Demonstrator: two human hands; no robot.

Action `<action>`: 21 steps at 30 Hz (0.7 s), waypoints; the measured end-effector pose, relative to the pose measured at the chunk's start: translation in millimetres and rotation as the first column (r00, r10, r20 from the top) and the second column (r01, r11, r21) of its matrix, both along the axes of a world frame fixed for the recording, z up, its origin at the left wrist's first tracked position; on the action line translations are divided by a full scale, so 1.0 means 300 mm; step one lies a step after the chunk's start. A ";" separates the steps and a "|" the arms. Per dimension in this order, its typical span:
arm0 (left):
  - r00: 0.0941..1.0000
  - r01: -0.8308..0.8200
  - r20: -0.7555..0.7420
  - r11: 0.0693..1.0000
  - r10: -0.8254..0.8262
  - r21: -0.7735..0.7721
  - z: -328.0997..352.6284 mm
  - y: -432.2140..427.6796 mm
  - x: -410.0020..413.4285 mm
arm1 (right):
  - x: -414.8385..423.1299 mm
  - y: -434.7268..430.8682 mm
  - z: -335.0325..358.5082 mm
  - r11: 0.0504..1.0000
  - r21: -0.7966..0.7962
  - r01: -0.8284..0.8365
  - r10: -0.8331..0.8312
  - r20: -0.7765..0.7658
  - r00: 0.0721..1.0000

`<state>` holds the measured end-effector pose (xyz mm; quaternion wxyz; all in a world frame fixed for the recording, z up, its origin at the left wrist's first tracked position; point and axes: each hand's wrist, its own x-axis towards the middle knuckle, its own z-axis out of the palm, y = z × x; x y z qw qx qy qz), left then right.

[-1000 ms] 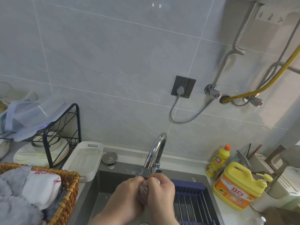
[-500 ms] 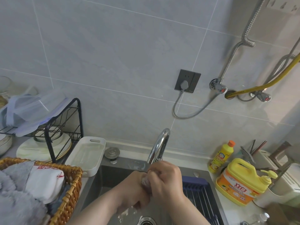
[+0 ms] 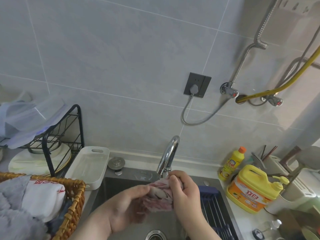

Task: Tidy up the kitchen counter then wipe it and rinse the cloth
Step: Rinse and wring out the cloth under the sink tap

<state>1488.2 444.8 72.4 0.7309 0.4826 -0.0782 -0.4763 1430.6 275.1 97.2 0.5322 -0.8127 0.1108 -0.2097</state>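
A wet pinkish cloth point(image 3: 160, 196) is bunched between both my hands over the grey sink point(image 3: 121, 184), just under the chrome tap point(image 3: 168, 154). My left hand point(image 3: 124, 207) grips its lower left part. My right hand point(image 3: 185, 193) clasps its upper right end, close to the tap's spout. Most of the cloth is hidden by my fingers. The drain point(image 3: 155, 235) lies below my hands.
A wicker basket point(image 3: 76, 201) of towels sits at the left, with a white tray point(image 3: 89, 165) and a black dish rack point(image 3: 50, 144) behind it. Right of the sink stand a yellow detergent jug point(image 3: 251, 189) and a small yellow bottle point(image 3: 231, 163). A dark blue rack point(image 3: 213, 207) lies in the sink.
My hands have drawn apart a little and lowered, so more of the cloth shows between them. The view has tilted down slightly, bringing the drain into sight.
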 end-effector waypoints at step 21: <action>0.872 -0.477 0.117 0.879 0.476 -0.019 0.216 -0.135 -0.227 | -0.314 -0.108 0.022 0.651 0.752 0.100 0.184 -0.284 0.941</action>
